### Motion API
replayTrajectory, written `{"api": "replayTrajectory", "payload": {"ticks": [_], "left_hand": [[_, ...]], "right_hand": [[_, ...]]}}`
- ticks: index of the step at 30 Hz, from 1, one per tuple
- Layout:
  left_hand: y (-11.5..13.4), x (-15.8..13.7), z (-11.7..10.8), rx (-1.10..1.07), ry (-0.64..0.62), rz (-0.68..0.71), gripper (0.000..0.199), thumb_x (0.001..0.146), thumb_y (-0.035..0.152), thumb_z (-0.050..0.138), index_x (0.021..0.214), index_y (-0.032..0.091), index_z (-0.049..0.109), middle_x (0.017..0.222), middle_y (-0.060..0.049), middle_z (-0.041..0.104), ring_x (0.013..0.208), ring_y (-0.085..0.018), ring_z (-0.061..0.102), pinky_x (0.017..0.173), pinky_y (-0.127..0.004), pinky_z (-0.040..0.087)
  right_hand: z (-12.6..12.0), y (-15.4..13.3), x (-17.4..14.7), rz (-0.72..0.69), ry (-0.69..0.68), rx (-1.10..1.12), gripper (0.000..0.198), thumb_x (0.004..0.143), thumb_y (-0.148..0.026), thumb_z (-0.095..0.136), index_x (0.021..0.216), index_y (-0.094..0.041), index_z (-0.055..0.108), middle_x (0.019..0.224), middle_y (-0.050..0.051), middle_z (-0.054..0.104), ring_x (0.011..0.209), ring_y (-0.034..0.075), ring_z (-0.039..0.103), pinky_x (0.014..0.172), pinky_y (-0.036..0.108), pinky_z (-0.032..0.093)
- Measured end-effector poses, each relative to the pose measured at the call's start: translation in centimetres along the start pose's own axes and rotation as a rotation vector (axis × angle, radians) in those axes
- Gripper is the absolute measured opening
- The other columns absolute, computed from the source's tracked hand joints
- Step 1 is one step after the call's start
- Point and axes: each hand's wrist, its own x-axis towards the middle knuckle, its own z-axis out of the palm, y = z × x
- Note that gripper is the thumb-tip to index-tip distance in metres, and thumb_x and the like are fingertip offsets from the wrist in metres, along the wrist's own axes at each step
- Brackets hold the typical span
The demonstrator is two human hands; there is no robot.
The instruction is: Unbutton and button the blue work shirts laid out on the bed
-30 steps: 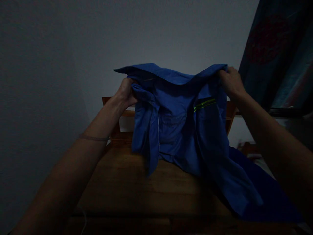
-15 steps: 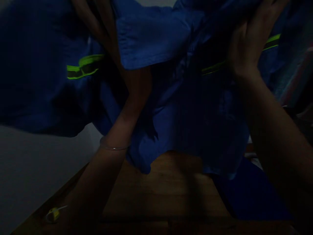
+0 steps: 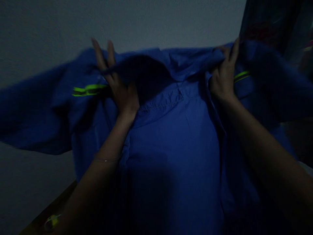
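Note:
A blue work jacket point(image 3: 176, 140) with yellow-green and dark stripes hangs spread between my two hands, its front parted so the inside of the back shows. My left hand point(image 3: 124, 94) grips it near the collar on the left, two fingers pointing up above the cloth. On the other side of the collar, my right hand point(image 3: 223, 76) pinches the fabric, with some fingertips over the top edge. The sleeves stretch out left and right, and the left one runs past the frame edge. A thin bracelet point(image 3: 106, 160) circles my left wrist.
Behind the jacket rises a pale wall point(image 3: 151, 23). At lower left, a small yellow object point(image 3: 52, 222), blurred, lies on a wooden surface point(image 3: 36, 225). Dark, unclear shapes fill the upper right. The light is dim.
The jacket now hangs spread out with its inside back showing; before, it was bunched with the collar flap folded down. It now covers the wooden tabletop, and more wall shows above.

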Motion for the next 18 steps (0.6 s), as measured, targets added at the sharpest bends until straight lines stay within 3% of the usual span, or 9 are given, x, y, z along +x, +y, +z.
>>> {"api": "replayTrajectory", "payload": {"ticks": [1, 2, 4, 6, 8, 10, 13, 15, 18], "left_hand": [[-0.1, -0.9, -0.1, 0.015, 0.134, -0.014, 0.058, 0.093, 0.045, 0.024, 0.142, 0.021, 0.004, 0.151, 0.001, -0.003, 0.138, -0.019, -0.004, 0.116, -0.037, 0.010], [-0.7, -1.8, 0.1, 0.030, 0.100, -0.019, 0.059, 0.092, 0.043, 0.030, 0.142, 0.021, 0.008, 0.151, -0.001, -0.005, 0.138, -0.022, 0.005, 0.113, -0.036, 0.021], [-3.3, -3.8, 1.5, 0.096, -0.156, -0.049, 0.062, 0.089, 0.035, 0.037, 0.143, 0.024, 0.009, 0.152, -0.004, -0.005, 0.130, -0.028, 0.032, 0.100, -0.037, 0.040], [-6.7, -6.7, 3.7, 0.198, -0.484, -0.086, 0.070, 0.084, 0.030, 0.044, 0.143, 0.023, 0.008, 0.151, -0.010, -0.004, 0.114, -0.029, 0.051, 0.090, -0.036, 0.046], [-9.5, -10.7, 6.0, 0.311, -0.824, -0.112, 0.073, 0.080, 0.028, 0.049, 0.143, 0.022, 0.012, 0.151, -0.014, 0.000, 0.106, -0.028, 0.056, 0.086, -0.035, 0.047], [-10.9, -15.6, 7.7, 0.384, -1.078, -0.142, 0.073, 0.078, 0.026, 0.051, 0.142, 0.023, 0.017, 0.150, -0.015, 0.000, 0.104, -0.028, 0.058, 0.085, -0.036, 0.047], [-10.3, -22.6, 9.1, 0.442, -1.128, -0.176, 0.067, 0.082, 0.023, 0.040, 0.143, 0.022, 0.013, 0.149, -0.019, 0.003, 0.099, -0.029, 0.061, 0.082, -0.039, 0.048], [-9.0, -26.2, 9.5, 0.450, -1.113, -0.208, 0.064, 0.083, 0.023, 0.035, 0.143, 0.023, 0.012, 0.149, -0.019, 0.005, 0.097, -0.029, 0.062, 0.080, -0.040, 0.049], [-6.8, -29.5, 10.1, 0.432, -1.157, -0.269, 0.054, 0.083, 0.025, 0.035, 0.137, 0.019, 0.031, 0.147, -0.020, 0.014, 0.103, -0.031, 0.058, 0.081, -0.040, 0.048]], "right_hand": [[1.7, 0.7, -0.3, -0.042, 0.164, 0.002, 0.051, 0.088, -0.013, 0.028, 0.136, -0.025, 0.017, 0.148, -0.006, -0.008, 0.137, 0.014, -0.007, 0.113, 0.042, 0.013], [3.6, 1.7, -0.4, -0.057, 0.211, 0.005, 0.048, 0.087, -0.012, 0.032, 0.133, -0.021, 0.026, 0.149, -0.001, -0.009, 0.137, 0.017, -0.002, 0.112, 0.040, 0.016], [7.7, 4.5, -1.0, -0.010, 0.089, -0.009, 0.046, 0.086, -0.017, 0.038, 0.131, -0.016, 0.032, 0.149, 0.007, 0.000, 0.137, 0.022, 0.006, 0.110, 0.040, 0.022], [11.4, 7.7, -2.7, 0.055, -0.206, -0.047, 0.049, 0.083, -0.023, 0.046, 0.130, -0.012, 0.037, 0.147, 0.013, 0.013, 0.136, 0.027, 0.015, 0.109, 0.041, 0.025], [14.0, 10.4, -5.5, 0.135, -0.511, -0.103, 0.070, 0.073, -0.025, 0.060, 0.135, -0.011, 0.031, 0.146, 0.017, 0.013, 0.132, 0.032, 0.023, 0.105, 0.042, 0.030], [15.5, 11.8, -9.0, 0.163, -0.553, -0.127, 0.086, 0.066, -0.022, 0.066, 0.139, -0.008, 0.022, 0.147, 0.021, 0.008, 0.131, 0.036, 0.024, 0.103, 0.044, 0.032], [16.4, 11.5, -14.0, 0.042, -0.503, -0.133, 0.083, 0.073, -0.020, 0.056, 0.143, -0.015, 0.011, 0.149, 0.015, 0.002, 0.129, 0.033, 0.031, 0.102, 0.043, 0.035], [16.5, 10.7, -17.3, -0.072, -0.547, -0.131, 0.076, 0.076, -0.019, 0.051, 0.143, -0.022, 0.015, 0.150, 0.009, 0.007, 0.124, 0.030, 0.040, 0.101, 0.042, 0.037], [15.8, 10.0, -22.3, -0.073, -0.683, -0.139, 0.068, 0.078, -0.022, 0.049, 0.141, -0.030, 0.024, 0.147, 0.004, 0.021, 0.121, 0.028, 0.044, 0.098, 0.041, 0.040]]}}
